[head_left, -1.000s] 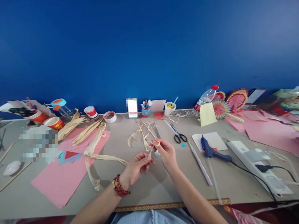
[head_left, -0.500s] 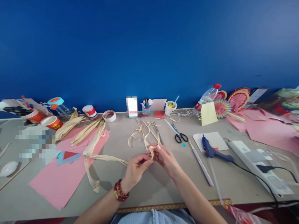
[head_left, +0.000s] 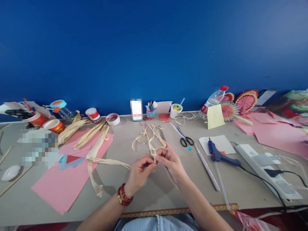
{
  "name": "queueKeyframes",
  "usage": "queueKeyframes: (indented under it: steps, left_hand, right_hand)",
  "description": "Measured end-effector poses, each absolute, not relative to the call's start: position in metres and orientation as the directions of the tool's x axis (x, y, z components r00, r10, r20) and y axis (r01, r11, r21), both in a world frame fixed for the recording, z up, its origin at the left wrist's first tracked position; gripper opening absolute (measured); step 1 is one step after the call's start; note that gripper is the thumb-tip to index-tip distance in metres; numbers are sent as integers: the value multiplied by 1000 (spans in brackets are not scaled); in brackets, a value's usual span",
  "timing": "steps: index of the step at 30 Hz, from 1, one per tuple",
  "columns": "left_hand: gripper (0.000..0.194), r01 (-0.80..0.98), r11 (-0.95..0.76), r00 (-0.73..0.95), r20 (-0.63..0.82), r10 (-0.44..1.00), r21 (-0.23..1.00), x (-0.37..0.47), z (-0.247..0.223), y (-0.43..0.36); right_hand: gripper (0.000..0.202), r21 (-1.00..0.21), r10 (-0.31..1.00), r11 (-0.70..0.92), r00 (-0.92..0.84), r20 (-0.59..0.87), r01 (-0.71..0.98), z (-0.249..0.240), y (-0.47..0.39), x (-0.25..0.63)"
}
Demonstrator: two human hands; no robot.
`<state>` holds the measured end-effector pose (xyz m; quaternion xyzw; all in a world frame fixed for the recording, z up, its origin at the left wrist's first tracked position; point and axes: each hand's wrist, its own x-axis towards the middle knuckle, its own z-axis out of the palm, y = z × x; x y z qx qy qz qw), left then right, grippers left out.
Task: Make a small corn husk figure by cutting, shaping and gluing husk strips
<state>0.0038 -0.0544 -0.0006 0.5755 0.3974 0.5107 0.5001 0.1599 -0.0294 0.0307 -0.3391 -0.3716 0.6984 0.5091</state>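
Left hand (head_left: pixel 141 168) and right hand (head_left: pixel 170 163) both pinching pale strip (head_left: pixel 154 158), long axis curling toward one o'clock, neither hand clearly nearer.

We take this for a handicraft workspace: one long table (head_left: pixel 113 192) against a blue wall (head_left: pixel 154 57), crowded with making supplies. Left of the left hand (head_left: pixel 141 170) we see pink paper (head_left: pixel 60 189) and pale dried husks (head_left: pixel 91 136); farther off on that side, a roll of tape (head_left: pixel 115 122). Right of the right hand (head_left: pixel 170 161) we find black-handled scissors (head_left: pixel 185 138), a blue glue gun (head_left: pixel 216 156) and a power strip (head_left: pixel 250 157). Beyond both hands stands a small cup of upright tools (head_left: pixel 150 114), and far to their right, pleated paper fans (head_left: pixel 229 111).
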Motion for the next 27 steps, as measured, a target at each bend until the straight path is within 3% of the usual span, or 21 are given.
queueKeyframes:
  steps: [10, 17, 27]
  left_hand:
    - [15, -103, -195, 187, 211, 959, 975, 4, -5, -53]
    - [13, -153, -79, 164, 104, 981, 985, 7, -5, -55]
    - [17, -254, -100, 179, 148, 973, 962, 7, -3, -53]
  right_hand:
    - [63, -880, 984, -63, -175, 24, -471, 29, -24, 161]
    - [54, -879, 988, -75, -156, 0, -471, 30, -25, 157]
    - [54, -847, 992, -98, -122, -40, -523, 26, -23, 155]
